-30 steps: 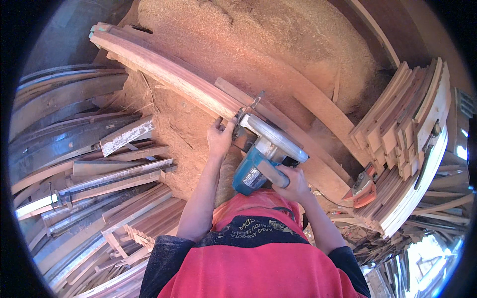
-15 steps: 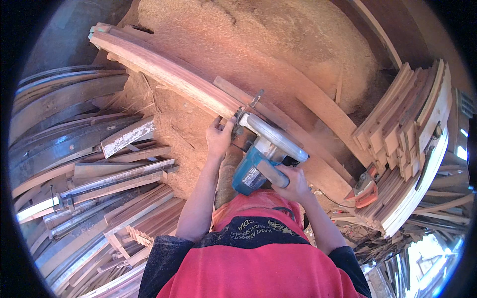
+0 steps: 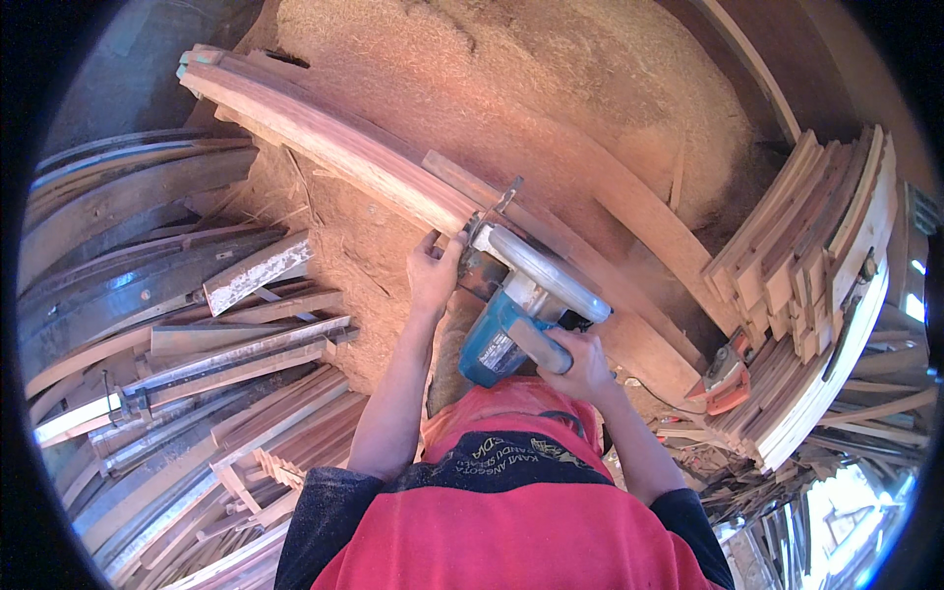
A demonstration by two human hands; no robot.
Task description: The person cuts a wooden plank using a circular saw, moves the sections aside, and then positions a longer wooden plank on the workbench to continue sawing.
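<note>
A circular saw (image 3: 506, 334) with a blue body and a silver blade guard rests at the right end of a long reddish wooden plank (image 3: 334, 138). My right hand (image 3: 582, 366) is wrapped round the saw's rear handle. At the plank's near edge, just left of the saw's base plate, my left hand (image 3: 433, 275) has its fingers and thumb closed on the wood. Part of its grip is hidden. The blade cannot be seen under the guard and base.
Sawdust (image 3: 590, 88) covers the ground beyond the plank. Stacked curved boards (image 3: 816, 246) stand at the right, with an orange power tool (image 3: 726, 379) by them. Piled planks (image 3: 147, 265) fill the left side. A long board (image 3: 649, 216) lies behind the saw.
Both hands and the saw keep almost the same place on the plank. The surroundings shift very slightly in the picture.
</note>
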